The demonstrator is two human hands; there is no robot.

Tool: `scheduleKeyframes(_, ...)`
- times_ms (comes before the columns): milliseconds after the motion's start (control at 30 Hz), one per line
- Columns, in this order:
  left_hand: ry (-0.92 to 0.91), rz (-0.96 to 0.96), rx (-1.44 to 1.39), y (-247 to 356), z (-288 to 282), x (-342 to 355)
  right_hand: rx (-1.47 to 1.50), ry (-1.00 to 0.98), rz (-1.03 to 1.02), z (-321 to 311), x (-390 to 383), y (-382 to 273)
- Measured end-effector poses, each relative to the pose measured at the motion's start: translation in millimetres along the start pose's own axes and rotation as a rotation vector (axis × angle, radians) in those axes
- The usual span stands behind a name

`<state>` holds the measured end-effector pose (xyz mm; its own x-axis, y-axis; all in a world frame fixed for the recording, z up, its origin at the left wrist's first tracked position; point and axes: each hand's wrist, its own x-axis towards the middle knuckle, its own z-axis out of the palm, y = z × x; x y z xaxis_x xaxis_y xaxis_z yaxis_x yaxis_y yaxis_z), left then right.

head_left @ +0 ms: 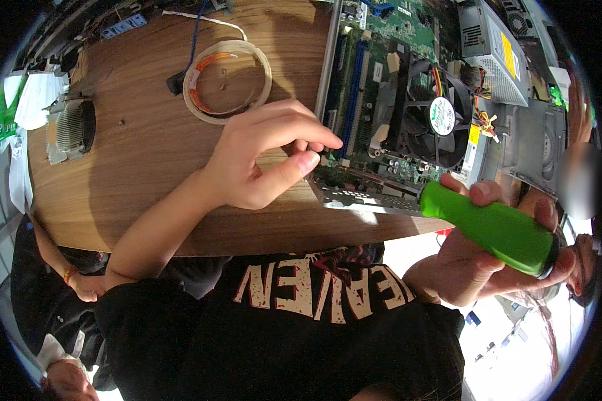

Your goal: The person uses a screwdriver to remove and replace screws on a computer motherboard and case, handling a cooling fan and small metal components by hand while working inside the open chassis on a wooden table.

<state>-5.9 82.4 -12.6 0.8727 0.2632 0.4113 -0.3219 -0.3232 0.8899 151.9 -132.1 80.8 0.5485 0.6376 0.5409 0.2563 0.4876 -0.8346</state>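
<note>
An uncovered computer case stands at the table's right, its green motherboard showing. On the board sits a black cooling fan with a round white label. My left hand hovers at the case's near left corner, by the memory slots. Its thumb and index finger are apart with nothing visible between them; the other fingers curl behind. My right hand is wrapped round a green-handled screwdriver, held tilted over the near edge of the case. No shaft of it shows.
A cream tape roll lies on the wooden table, with small screws inside its ring. A metal heat sink is at the left. The power supply and loose coloured wires border the fan. Another person is at lower left.
</note>
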Motion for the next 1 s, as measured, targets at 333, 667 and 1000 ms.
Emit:
scheduleKeyframes(333,-0.003,0.014,-0.019,7.0,1.5,2.5,0.133,0.185,0.0,13.2,6.7,-0.1)
scheduleKeyframes(667,0.243,0.017,0.46,17.1,-31.2,14.8,0.357,0.304,0.089,-13.6,6.2,-3.4)
scheduleKeyframes(1000,0.36,-0.231,0.632,10.3,-73.4,17.3,-0.483,0.502,0.004,-59.5,-3.8,-8.4)
